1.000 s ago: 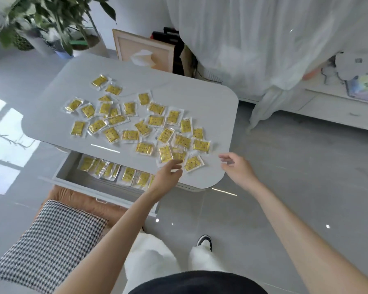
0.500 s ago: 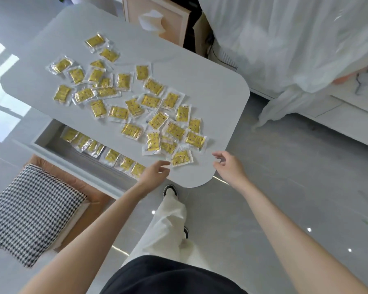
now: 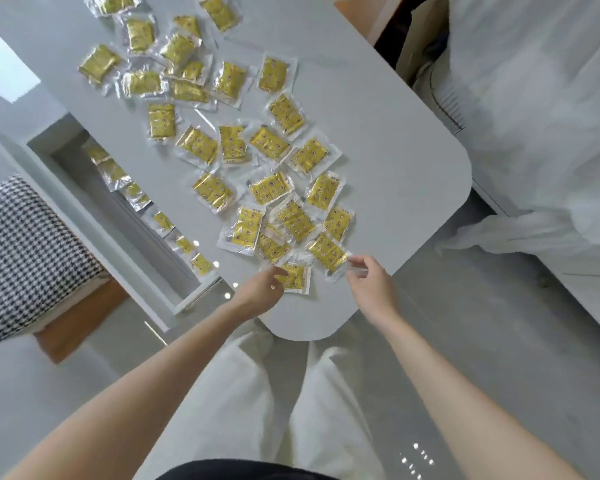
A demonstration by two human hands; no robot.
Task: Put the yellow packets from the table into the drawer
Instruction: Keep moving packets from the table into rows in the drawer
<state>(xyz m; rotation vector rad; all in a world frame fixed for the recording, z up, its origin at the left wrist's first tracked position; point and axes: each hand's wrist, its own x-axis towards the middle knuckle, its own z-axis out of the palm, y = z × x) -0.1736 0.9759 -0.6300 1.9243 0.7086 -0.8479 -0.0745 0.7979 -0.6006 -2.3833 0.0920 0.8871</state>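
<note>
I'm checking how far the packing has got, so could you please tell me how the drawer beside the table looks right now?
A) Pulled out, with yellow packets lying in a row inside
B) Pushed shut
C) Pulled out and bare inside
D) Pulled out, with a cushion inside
A: the drawer stands pulled out at the left edge of the table, and a row of yellow packets lies along its inside.

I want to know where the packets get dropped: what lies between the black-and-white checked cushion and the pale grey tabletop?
In the head view, the open white drawer lies there, with a row of yellow foil packets already inside it.
</note>
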